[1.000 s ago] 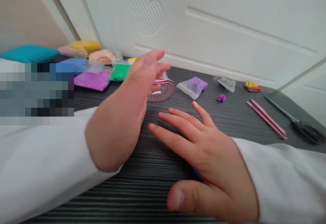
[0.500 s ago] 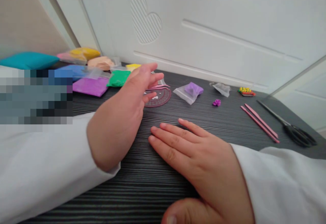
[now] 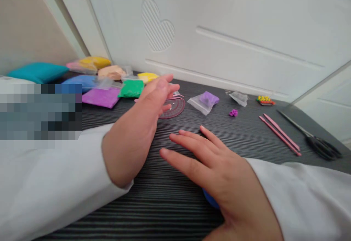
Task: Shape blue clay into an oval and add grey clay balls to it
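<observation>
A white panelled door with a striped heart embossed on it rises behind a dark ribbed desk. Along the desk's far edge, at about 10 to 11 o'clock from the wearer, lie bagged clays, including green clay and a violet clay slab.

The left hand stands on its edge, open, its fingers loosely curved and gripping nothing. Just beyond its fingertips, at about 1 o'clock from the hand, lies a round maroon disc, with pink strips along its far rim, their long axis running roughly 9 to 3 o'clock. The left hand is clearly nearer to both than the right hand.

The right hand is also open, fingers spread low over the desk, with a blue lump showing beneath the palm. Only a sliver of the lump shows, so whether the palm presses on it cannot be told. The disc lies at about 11 o'clock from this hand. Clay in a clear zip bag sits near 12 o'clock, and two pink sticks and black scissors lie at about 2 o'clock.
</observation>
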{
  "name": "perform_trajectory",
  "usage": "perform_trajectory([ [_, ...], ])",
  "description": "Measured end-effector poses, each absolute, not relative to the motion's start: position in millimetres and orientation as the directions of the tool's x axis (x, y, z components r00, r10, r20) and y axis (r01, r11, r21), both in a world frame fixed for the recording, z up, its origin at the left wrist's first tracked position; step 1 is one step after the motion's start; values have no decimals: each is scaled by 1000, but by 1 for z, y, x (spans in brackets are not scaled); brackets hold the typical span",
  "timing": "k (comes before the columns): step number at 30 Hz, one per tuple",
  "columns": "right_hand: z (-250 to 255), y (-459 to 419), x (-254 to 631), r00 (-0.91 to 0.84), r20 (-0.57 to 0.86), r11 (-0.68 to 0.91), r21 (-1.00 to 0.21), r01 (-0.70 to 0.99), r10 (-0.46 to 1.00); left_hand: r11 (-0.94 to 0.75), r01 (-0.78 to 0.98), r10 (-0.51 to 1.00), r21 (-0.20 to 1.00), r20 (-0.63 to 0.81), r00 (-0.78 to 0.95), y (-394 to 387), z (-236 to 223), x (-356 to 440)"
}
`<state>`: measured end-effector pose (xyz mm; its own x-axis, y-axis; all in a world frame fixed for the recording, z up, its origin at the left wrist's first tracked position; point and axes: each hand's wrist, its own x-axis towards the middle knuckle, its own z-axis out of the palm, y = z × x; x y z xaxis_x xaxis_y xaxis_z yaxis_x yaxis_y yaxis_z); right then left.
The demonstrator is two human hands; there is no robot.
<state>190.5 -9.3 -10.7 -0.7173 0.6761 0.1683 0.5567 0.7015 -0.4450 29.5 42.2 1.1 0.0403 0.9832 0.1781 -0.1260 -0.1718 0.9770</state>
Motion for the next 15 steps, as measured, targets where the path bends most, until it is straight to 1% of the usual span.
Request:
perform_trajectory([
  [3, 0, -7, 199, -651, 180, 569, -684, 457, 738, -213, -102, 973, 972, 221, 73, 45, -7, 27],
  [5, 6, -4, 207, -588, 208, 493, -784, 377, 782, -236, -79, 966, 969, 242, 88, 47, -12, 23],
  [7, 7, -3, 216, -481, 257, 457, -813, 360, 838, -298, 20, 947, 954, 293, 130, 46, -14, 20],
  [9, 5, -3, 227, -352, 291, 425, -809, 405, 890, -375, 239, 919, 896, 324, 226, 43, -15, 17],
  [10, 2, -4, 232, -292, 297, 402, -808, 431, 909, -434, 370, 892, 822, 335, 303, 39, -14, 17],
  [11, 0, -4, 237, -239, 295, 375, -812, 448, 925, -516, 473, 848, 714, 350, 397, 35, -13, 17],
  [12, -4, -4, 240, -201, 289, 350, -820, 452, 936, -615, 535, 784, 579, 377, 494, 31, -11, 17],
  [13, -7, -2, 243, -171, 281, 328, -837, 438, 944, -714, 550, 699, 432, 393, 597, 27, -10, 18],
  [14, -10, 0, 244, -146, 272, 308, -861, 404, 951, -797, 526, 604, 296, 396, 692, 23, -9, 20],
  [15, -12, 2, 244, -125, 261, 289, -889, 354, 957, -855, 485, 517, 185, 384, 765, 19, -7, 22],
])
